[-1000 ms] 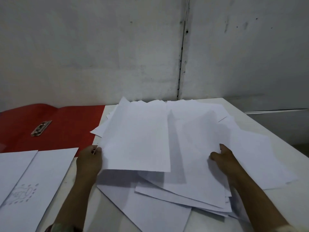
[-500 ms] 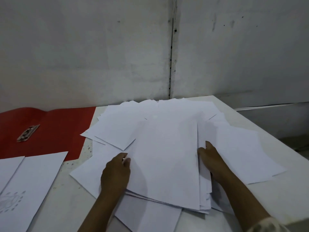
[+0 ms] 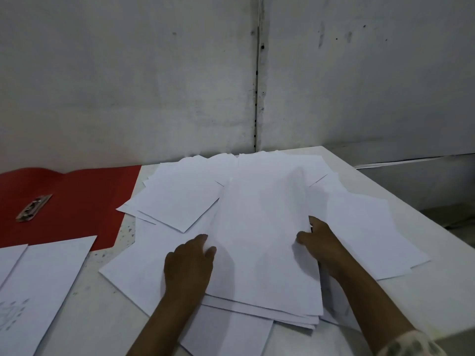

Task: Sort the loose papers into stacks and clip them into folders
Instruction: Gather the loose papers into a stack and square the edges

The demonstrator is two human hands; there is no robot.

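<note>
A loose heap of white papers [image 3: 180, 199] covers the middle of the white table [image 3: 437, 299]. On top lies a squared-up stack of sheets [image 3: 264, 240]. My left hand [image 3: 189, 263] grips that stack's left edge, thumb on top. My right hand [image 3: 318, 245] grips its right edge, fingers tucked under the sheets. An open red folder [image 3: 77, 199] lies at the left against the wall, with a metal clip [image 3: 33, 208] on it. Two sorted sheets [image 3: 43, 286] lie in front of the folder, one with a faint drawing.
A grey wall [image 3: 180, 86] stands right behind the table. The table's right edge runs diagonally at the right, with a lower grey surface [image 3: 424, 181] beyond it. Bare tabletop shows between the heap and the left sheets.
A second ago my left hand held a sheet up at the heap's left. The sheet has come down onto the stack, and both hands now clasp the stack's sides nearer the middle.
</note>
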